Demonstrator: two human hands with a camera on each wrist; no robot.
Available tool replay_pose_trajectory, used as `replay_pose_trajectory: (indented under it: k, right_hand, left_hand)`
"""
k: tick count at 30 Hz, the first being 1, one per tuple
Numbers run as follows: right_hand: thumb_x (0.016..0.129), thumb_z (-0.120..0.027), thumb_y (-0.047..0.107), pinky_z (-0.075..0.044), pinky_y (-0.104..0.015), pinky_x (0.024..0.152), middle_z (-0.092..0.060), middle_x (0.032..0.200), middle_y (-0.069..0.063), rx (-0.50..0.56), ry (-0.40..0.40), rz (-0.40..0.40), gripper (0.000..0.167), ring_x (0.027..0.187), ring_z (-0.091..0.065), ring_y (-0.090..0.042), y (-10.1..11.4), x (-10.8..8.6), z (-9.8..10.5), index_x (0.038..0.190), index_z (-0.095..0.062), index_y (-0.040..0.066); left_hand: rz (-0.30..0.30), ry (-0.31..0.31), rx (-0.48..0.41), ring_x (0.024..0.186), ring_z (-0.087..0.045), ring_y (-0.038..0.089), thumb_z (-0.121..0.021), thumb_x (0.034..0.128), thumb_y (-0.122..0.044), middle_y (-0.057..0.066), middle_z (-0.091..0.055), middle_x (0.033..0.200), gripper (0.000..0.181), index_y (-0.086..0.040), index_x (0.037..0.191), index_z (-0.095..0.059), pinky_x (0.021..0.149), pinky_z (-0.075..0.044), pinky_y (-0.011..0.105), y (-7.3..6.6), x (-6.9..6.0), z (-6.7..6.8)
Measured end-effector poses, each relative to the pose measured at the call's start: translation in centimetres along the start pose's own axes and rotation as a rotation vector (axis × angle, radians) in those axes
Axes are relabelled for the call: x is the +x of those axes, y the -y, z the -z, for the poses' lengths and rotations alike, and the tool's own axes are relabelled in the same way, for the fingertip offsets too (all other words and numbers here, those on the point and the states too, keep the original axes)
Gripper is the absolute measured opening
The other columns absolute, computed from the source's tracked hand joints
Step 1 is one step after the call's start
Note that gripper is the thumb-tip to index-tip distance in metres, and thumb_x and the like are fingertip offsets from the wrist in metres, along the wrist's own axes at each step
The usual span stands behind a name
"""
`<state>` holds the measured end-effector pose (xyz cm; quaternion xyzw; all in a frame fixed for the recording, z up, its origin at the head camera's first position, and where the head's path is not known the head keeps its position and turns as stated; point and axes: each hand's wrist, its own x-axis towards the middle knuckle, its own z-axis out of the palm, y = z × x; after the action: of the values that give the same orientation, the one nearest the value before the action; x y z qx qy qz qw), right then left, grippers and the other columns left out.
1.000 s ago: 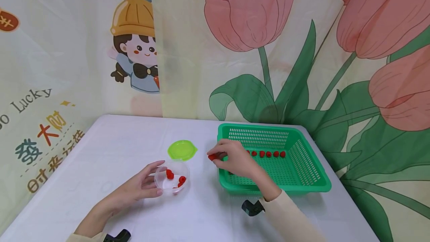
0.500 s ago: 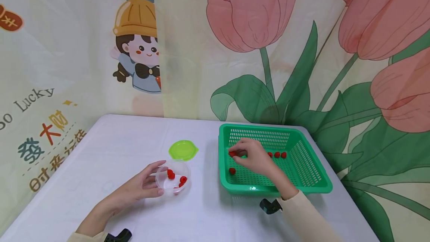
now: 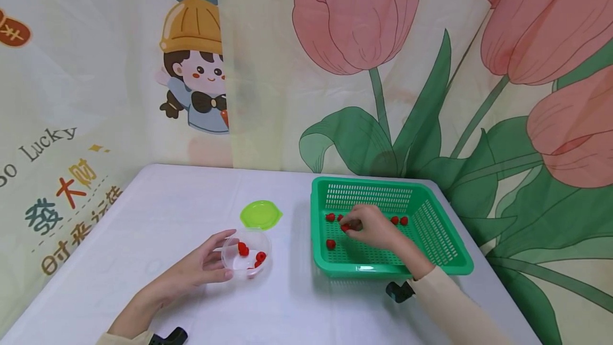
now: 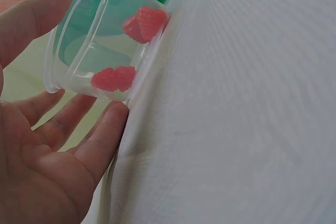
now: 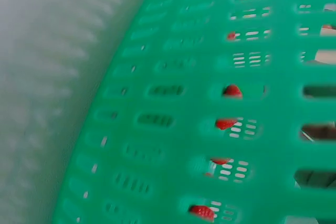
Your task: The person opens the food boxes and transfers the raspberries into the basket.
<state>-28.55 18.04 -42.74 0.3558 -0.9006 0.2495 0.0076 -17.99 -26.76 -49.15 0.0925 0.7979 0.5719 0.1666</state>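
Observation:
My left hand point(image 3: 191, 266) point(image 4: 47, 156) wraps thumb and fingers around the side of a clear cup point(image 3: 230, 268) point(image 4: 100, 51) on the table. Several red raspberries point(image 3: 243, 249) point(image 4: 144, 24) lie inside it. My right hand point(image 3: 375, 228) is inside the green basket point(image 3: 388, 269) point(image 5: 173, 150), its fingertips pinching a raspberry point(image 3: 345, 227) low over the basket floor. Other raspberries point(image 3: 330, 217) form a row along the back, partly covered by the hand, and a single raspberry point(image 3: 331, 244) sits nearer the front left. The basket wall mostly hides the right hand in the right wrist view.
A bright green lid point(image 3: 261, 214) lies flat behind the cup, left of the basket. The white-covered table point(image 3: 287, 307) meets a printed curtain with tulips and a cartoon figure at its back edge.
My right hand has moved right, from the basket's left rim to inside it. A raspberry now rests at the back left, and the fingers pinch another beside it. My left hand stays at the cup.

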Motion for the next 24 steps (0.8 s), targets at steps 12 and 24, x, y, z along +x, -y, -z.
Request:
replay_pose_trajectory:
  k: [12, 24]
  right_hand:
    - [0.094, -0.079, 0.001, -0.058, -0.02, 0.076, -0.073, 0.098, -0.003, 0.017, 0.081, -0.034, 0.021, 0.088, -0.067, -0.012, -1.2, 0.2, -0.9, 0.114, -0.082, 0.005]
    - [0.093, -0.08, 0.002, -0.058, -0.02, 0.075, -0.075, 0.1, -0.004, 0.027, 0.115, -0.036, 0.019, 0.086, -0.069, -0.01, -1.8, 0.5, -1.6, 0.112, -0.082, 0.004]
  left_hand:
    - [-0.019, 0.002, -0.001, 0.151, -0.04, 0.045, -0.082, 0.0945, -0.024, 0.016, -0.028, 0.17, 0.093, -0.027, 0.167, -0.025, 0.116, -0.046, 0.043, 0.1, 0.0, -0.1]
    - [-0.004, -0.002, 0.007, 0.152, -0.038, 0.047, -0.083, 0.0941, -0.027, 0.016, -0.027, 0.171, 0.094, -0.027, 0.168, -0.024, 0.118, -0.044, 0.049, -0.1, -0.1, 0.0]
